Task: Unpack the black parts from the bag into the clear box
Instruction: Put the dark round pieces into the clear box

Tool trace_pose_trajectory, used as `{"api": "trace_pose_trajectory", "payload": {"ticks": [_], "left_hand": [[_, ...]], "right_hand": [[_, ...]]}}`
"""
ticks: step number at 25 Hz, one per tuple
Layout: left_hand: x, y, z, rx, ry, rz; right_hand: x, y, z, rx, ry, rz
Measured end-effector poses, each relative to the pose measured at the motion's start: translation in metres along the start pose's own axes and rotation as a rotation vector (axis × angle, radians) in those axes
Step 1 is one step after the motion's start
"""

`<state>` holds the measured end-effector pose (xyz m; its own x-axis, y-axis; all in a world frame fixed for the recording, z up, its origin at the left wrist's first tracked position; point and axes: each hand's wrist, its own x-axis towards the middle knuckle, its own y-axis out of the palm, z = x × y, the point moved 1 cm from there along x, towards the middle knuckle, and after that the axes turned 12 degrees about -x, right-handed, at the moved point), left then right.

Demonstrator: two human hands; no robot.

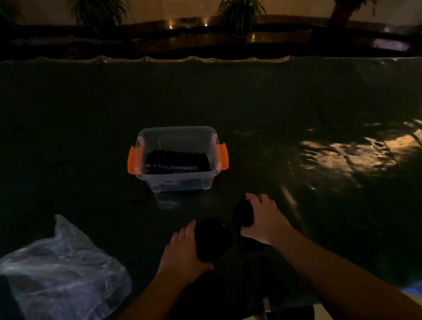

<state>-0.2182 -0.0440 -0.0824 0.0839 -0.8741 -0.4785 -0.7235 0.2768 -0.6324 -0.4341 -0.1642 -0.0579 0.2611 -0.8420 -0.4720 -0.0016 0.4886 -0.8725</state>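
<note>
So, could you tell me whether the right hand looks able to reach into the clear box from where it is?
Probably yes. The right hand, gripping a black part, sits just short of the clear box; the box has no lid, and only bare table cover lies between them.

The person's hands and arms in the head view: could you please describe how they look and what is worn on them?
Both the left hand and right hand are bare, with no gloves. The forearms are uncovered up to the frame edge, so no sleeves show. No watch, ring or bracelet is visible, though the dim light could hide small items.
</note>
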Motion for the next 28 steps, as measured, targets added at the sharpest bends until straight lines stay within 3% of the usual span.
{"api": "trace_pose_trajectory", "payload": {"ticks": [9, 14, 19, 24, 28], "left_hand": [[0.001, -0.01, 0.017, -0.357, 0.001, -0.005], [0.001, -0.013, 0.025, -0.422, -0.013, 0.015], [0.007, -0.015, 0.024, -0.43, 0.024, 0.073], [0.011, -0.02, 0.017, -0.379, 0.078, 0.154], [0.004, -0.032, 0.009, -0.331, 0.188, 0.124]], "right_hand": [[-0.027, 0.013, 0.075, -0.046, -0.279, 0.019], [-0.028, 0.024, 0.089, -0.14, -0.23, 0.08], [-0.044, 0.039, 0.095, -0.323, -0.284, -0.125], [-0.043, 0.05, 0.103, -0.433, -0.19, -0.021], [-0.038, 0.054, 0.108, -0.526, -0.191, -0.102]]}}
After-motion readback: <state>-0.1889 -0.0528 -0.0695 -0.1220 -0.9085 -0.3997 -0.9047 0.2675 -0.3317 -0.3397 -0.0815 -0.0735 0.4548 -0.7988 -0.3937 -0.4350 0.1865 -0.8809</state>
